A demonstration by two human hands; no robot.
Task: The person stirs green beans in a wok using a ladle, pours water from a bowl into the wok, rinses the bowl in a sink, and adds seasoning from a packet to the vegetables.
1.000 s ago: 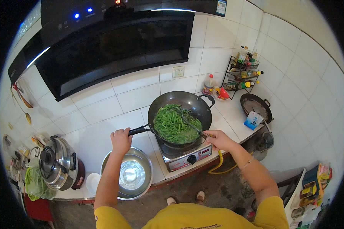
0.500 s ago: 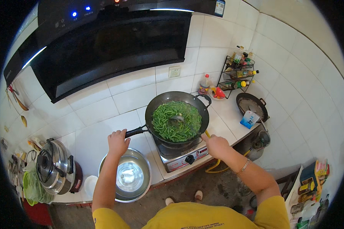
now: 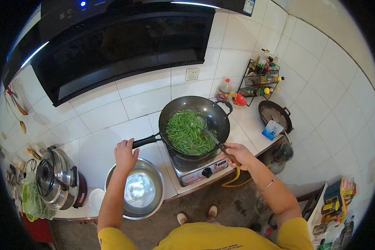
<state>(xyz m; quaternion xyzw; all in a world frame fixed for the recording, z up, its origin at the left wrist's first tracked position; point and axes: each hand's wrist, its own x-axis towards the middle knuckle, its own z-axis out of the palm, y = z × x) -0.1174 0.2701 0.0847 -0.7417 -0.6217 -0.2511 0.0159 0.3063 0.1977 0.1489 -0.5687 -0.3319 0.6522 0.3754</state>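
At the centre of the frame, a dark wok [image 3: 220, 121] sits on a silver gas stove [image 3: 185, 168], with chopped green vegetables [image 3: 182, 133] spread across its bottom and up its left side. Left of it, the left hand [image 3: 126, 155] is closed over the outer end of the wok's long black handle [image 3: 145, 141], back of the hand upward. Right of centre, the right hand [image 3: 238, 156] has its fingers wrapped around the brown grip of a metal ladle [image 3: 210, 135] (a thin bracelet [image 3: 270, 182] circles that wrist). The ladle slants up and left over the wok's near rim, its head among the greens.

Below the left hand, a wide steel basin [image 3: 139, 209] stands on the white counter [image 3: 100, 143], partly behind the left forearm, with a small white bowl [image 3: 96, 199] just beside it. At the lower left is a lidded steel pot [image 3: 58, 177]. Toward the upper right, bottles [image 3: 271, 79] fill a black wire rack [image 3: 242, 86]; below that, a blue-and-white packet [image 3: 272, 130] lies against a second dark pan [image 3: 274, 111].
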